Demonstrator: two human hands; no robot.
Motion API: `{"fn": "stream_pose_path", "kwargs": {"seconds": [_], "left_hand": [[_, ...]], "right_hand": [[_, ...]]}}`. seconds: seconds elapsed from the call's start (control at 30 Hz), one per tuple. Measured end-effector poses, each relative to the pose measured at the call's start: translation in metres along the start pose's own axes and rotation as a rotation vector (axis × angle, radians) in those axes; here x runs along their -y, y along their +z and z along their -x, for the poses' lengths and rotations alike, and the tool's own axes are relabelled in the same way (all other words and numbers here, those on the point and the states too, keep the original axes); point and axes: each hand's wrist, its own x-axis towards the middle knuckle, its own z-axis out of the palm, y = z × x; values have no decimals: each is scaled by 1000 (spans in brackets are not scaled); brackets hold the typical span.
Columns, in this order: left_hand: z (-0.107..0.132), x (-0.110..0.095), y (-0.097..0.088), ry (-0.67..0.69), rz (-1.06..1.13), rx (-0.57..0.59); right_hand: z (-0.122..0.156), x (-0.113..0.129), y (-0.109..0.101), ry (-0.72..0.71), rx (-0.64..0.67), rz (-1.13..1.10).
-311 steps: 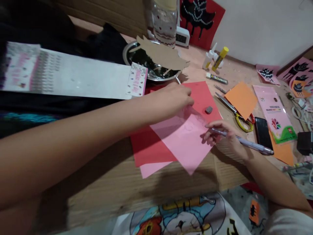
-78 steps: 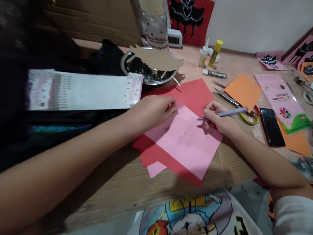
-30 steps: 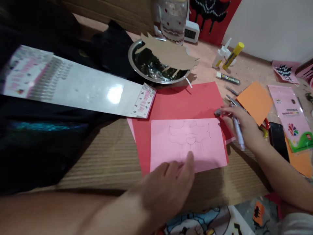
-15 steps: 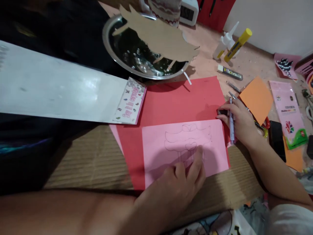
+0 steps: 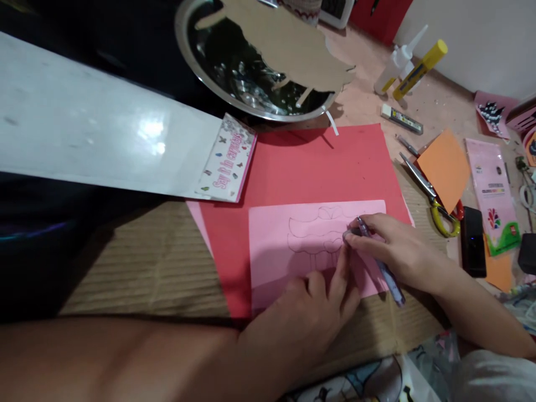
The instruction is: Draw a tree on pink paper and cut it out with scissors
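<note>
A pink sheet (image 5: pixel 272 240) with a thin-lined drawing of wavy tiers and a small heart lies on a red sheet (image 5: pixel 310 162). My left hand (image 5: pixel 305 312) rests on the pink sheet's lower part, index finger stretched up beside the heart. My right hand (image 5: pixel 397 251) is closed over the drawing's right side. Its thumb and fingers pinch a small dark lump that looks like an eraser (image 5: pixel 350 237), touching the paper near my left fingertip. A lilac mechanical pencil (image 5: pixel 389 282) is tucked in the same hand, slanting down to the right.
Corrugated cardboard (image 5: pixel 125 268) lies underneath. Scissors (image 5: pixel 422 181), an orange paper (image 5: pixel 446 167), a black phone-like object (image 5: pixel 474 240) and a pink packet (image 5: pixel 489 190) are at right. A metal tray (image 5: pixel 188 50) bearing a cardboard cutout (image 5: pixel 288 44), glue bottle (image 5: pixel 391 70) and yellow tube (image 5: pixel 422 67) stand behind.
My right hand has moved left from the red sheet's right edge onto the drawing, bringing the eraser and pencil. My left hand stays on the paper. The view has shifted slightly.
</note>
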Motion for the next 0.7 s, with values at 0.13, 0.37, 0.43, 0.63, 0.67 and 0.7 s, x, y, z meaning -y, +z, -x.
{"fn": "stream_pose_path", "kwargs": {"seconds": [0.13,0.37,0.43,0.63,0.67,0.7], "left_hand": [[-1,-2,2,-24,26,46],[-4,3,-8,2,11,32],[-4,4,-8,9,5,1],[-4,5,-6,3,-15,-53],[-4,5,-6,4,-18,-54],[-4,5,-7,7,-19,-52]], "right_hand": [[-5,-1,-1,-111,-11,40],[1,-10,-3,-295,-14,213],[0,-11,-1,-272,-21,218],[0,-15,1,-370,-37,336],[1,-17,0,-405,-48,385],[3,-19,0,-438,-62,429]]}}
